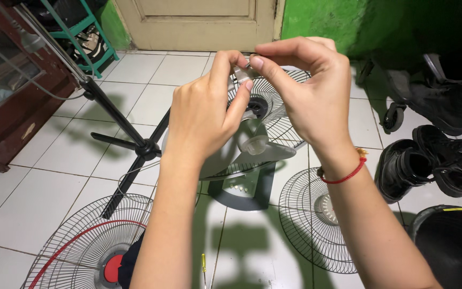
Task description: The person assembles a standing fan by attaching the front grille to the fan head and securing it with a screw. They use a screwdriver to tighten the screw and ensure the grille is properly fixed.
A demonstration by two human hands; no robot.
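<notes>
- The left hand (201, 112) is raised, back toward the camera, thumb and forefinger pinched together.
- The right hand (308, 91) meets it fingertip to fingertip, wrist bent, forearm angled up from the lower right.

floor tiles (44, 198): white. wall (327, 18): bright green. door (199, 21): cream. cabinet (12, 101): dark reddish brown. tripod (135, 144): black. fan blade (241, 147): translucent grey. near fan grille (81, 241): silver wire, red rim, red centre. wrist cord (346, 176): red. boots (434, 160): black.
</notes>
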